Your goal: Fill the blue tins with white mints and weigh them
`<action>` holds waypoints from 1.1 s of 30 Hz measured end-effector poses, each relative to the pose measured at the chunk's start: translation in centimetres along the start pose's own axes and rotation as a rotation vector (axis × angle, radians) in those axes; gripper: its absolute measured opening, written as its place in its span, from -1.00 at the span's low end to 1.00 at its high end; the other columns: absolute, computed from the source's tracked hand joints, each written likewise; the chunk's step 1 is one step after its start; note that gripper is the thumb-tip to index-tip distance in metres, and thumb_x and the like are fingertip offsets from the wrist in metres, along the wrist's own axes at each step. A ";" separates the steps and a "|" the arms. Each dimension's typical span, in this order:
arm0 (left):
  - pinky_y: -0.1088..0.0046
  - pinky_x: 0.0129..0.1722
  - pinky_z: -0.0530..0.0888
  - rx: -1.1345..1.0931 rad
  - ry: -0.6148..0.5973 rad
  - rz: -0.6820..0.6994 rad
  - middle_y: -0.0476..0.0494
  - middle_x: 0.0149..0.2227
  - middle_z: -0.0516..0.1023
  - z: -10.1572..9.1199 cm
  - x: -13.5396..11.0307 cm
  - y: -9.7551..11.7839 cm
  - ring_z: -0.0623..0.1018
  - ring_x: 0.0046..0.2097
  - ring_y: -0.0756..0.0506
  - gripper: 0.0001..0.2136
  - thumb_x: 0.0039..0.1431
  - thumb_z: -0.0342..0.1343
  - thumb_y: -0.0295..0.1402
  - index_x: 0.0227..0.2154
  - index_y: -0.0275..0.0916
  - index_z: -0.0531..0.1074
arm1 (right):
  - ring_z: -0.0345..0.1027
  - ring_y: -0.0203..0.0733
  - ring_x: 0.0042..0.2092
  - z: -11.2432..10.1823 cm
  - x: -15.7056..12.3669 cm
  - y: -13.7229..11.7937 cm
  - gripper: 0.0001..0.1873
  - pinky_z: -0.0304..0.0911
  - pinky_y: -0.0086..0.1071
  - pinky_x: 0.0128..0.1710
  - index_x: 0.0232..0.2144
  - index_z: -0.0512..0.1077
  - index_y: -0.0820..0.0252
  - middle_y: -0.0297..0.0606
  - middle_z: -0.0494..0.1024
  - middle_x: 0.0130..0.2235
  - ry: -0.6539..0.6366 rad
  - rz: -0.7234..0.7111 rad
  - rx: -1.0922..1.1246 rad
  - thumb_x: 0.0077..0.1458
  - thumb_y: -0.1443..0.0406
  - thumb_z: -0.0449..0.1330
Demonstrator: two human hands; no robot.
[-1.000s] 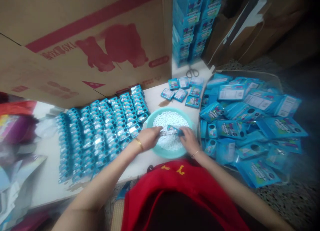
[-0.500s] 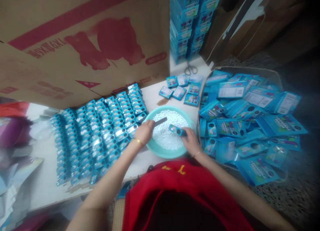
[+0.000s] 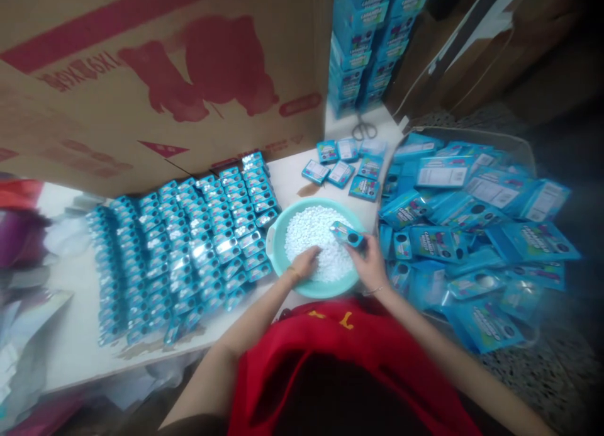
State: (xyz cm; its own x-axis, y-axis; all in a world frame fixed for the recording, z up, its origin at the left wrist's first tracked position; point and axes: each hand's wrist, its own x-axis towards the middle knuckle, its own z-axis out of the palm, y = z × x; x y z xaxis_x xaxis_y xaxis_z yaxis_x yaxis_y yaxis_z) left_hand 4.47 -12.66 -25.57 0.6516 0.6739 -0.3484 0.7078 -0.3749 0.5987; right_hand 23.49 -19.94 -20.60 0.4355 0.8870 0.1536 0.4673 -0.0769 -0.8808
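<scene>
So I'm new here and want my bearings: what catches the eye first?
Blue everywhere: tight rows of small blue boxes cover the table at left, and a loose heap of blue pouches fills the right. Between them sits a teal basin of white pellets, where the left hand dips in and the right hand holds one small box. A red-printed cardboard carton looms behind.

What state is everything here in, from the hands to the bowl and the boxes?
teal bowl, upright, filled with white pellets
left hand, palm down on the pellets; grip hidden
right hand, gripping a small blue box over the bowl
rows of blue boxes, packed tidily side by side
blue pouches, heaped loosely
scissors, lying flat
</scene>
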 end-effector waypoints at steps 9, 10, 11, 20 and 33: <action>0.41 -0.06 0.39 -0.215 0.064 0.131 -0.19 -0.08 0.46 -8.9 -6.1 0.2 0.45 -0.12 -0.08 -0.74 0.20 -0.04 -0.33 -0.07 -0.25 0.32 | 0.27 -0.01 -0.02 0.4 1.1 1.2 -0.67 0.21 -0.09 0.02 -0.08 0.28 0.16 -0.11 0.40 -0.10 -0.063 -0.117 -0.063 0.06 0.27 0.11; 0.40 -0.04 0.38 -0.178 0.062 0.138 -0.19 -0.08 0.46 -10.1 -6.6 0.8 0.45 -0.10 -0.08 -0.74 0.20 -0.05 -0.34 -0.06 -0.24 0.33 | 0.26 0.00 0.00 0.6 1.0 1.3 -0.66 0.20 -0.07 0.04 -0.07 0.28 0.16 -0.10 0.39 -0.08 -0.090 -0.142 -0.076 0.04 0.31 0.08; 0.40 -0.03 0.38 -0.130 0.056 0.144 -0.19 -0.08 0.47 -11.1 -6.8 1.4 0.45 -0.09 -0.09 -0.74 0.21 -0.06 -0.35 -0.06 -0.24 0.33 | 0.25 0.01 0.02 0.8 0.9 1.3 -0.64 0.19 -0.05 0.06 -0.07 0.28 0.17 -0.09 0.39 -0.07 -0.116 -0.164 -0.084 0.02 0.36 0.06; 0.33 -0.19 0.43 0.508 -0.087 -0.034 -0.23 -0.20 0.46 -14.5 -6.8 11.1 0.50 -0.18 -0.15 -0.72 0.20 -0.11 -0.51 -0.05 -0.27 0.30 | 0.20 0.00 0.12 2.6 -0.7 1.7 -0.58 0.06 0.06 0.20 -0.03 0.27 0.18 -0.05 0.36 -0.01 -0.218 -0.301 -0.104 0.02 0.44 -0.01; 0.35 -0.14 0.40 0.533 0.163 -0.187 -0.23 -0.05 0.36 -11.8 -1.7 3.2 0.41 -0.07 -0.13 -0.71 0.27 -0.21 -0.52 0.00 -0.24 0.24 | 0.30 -0.01 -0.02 0.9 -0.9 1.4 -0.67 0.24 -0.07 0.01 -0.06 0.27 0.15 -0.11 0.41 -0.09 -0.091 -0.113 -0.038 0.08 0.29 0.10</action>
State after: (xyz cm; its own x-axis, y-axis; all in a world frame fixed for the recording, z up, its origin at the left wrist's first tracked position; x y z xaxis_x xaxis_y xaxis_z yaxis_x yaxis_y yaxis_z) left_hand 2.40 -7.47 -14.59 0.4819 0.8327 -0.2728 0.8737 -0.4801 0.0779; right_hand 23.07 -20.49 -22.39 0.3076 0.9286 0.2074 0.5386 0.0097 -0.8425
